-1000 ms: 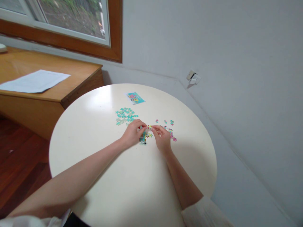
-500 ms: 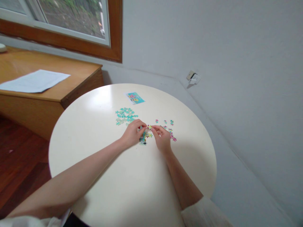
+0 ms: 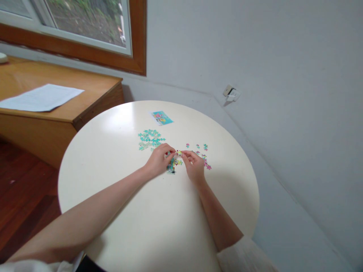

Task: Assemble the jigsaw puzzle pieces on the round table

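Note:
Both of my hands meet over the middle of a round cream table [image 3: 136, 226]. My left hand [image 3: 159, 160] and my right hand [image 3: 194, 166] each pinch the same small yellow puzzle piece [image 3: 179, 152] between their fingertips. Just under them lies a small joined cluster of puzzle pieces [image 3: 171, 166] in blue and yellow. A heap of teal pieces [image 3: 149, 138] sits beyond my left hand. Several pink and teal pieces [image 3: 202, 151] lie scattered beside my right hand.
A small picture card [image 3: 161, 117] lies near the table's far edge. A wooden desk [image 3: 85, 102] with a white sheet of paper [image 3: 39, 97] stands at the left under a window. Grey walls with a socket [image 3: 231, 92] close in on the right.

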A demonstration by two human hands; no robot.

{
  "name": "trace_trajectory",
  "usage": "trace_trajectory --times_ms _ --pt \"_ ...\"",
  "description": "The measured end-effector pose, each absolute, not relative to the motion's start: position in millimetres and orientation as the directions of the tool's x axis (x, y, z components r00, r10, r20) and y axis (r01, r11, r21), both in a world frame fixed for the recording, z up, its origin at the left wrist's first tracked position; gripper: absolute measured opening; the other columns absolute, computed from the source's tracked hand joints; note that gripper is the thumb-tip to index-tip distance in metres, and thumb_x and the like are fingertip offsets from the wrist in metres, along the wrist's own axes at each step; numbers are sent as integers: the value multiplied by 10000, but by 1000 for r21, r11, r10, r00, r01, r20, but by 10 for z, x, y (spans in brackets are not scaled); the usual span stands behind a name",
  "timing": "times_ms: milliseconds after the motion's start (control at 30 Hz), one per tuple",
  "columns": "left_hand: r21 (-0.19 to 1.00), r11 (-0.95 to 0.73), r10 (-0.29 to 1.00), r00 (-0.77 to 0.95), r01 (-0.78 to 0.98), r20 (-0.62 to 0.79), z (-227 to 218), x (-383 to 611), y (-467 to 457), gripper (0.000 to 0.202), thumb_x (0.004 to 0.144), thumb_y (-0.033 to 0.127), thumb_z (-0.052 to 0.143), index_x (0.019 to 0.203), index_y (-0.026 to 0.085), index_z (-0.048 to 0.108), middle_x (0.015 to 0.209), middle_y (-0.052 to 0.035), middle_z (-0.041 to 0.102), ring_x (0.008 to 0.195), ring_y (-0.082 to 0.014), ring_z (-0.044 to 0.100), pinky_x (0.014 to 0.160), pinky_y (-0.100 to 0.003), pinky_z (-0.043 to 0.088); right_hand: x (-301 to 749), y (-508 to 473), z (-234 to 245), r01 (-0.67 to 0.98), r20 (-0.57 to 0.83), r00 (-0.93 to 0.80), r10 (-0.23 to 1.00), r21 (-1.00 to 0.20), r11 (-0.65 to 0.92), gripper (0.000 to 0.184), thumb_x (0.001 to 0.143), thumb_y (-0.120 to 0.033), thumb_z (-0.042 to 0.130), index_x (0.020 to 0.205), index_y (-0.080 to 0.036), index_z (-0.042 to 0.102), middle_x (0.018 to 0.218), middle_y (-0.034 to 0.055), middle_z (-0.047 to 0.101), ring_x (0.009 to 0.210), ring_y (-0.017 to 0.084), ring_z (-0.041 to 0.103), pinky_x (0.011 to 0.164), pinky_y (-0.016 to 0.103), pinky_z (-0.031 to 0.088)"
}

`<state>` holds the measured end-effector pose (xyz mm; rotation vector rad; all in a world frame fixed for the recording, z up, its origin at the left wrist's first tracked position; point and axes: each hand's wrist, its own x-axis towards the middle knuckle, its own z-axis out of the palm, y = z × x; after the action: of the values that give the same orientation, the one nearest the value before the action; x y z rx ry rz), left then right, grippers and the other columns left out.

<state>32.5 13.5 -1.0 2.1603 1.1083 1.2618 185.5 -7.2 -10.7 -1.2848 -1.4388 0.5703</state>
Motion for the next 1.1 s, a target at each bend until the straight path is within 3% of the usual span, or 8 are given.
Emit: trace_trajectory --times_ms 1100 --pt "652 -630 773 266 421 576 -26 324 143 88 802 156 550 769 152 632 741 -30 599 738 -148 538 694 -275 439 1855 -72 -104 388 397 155 905 -867 313 165 736 -294 560 783 -169 657 751 42 675 649 142 577 567 252 419"
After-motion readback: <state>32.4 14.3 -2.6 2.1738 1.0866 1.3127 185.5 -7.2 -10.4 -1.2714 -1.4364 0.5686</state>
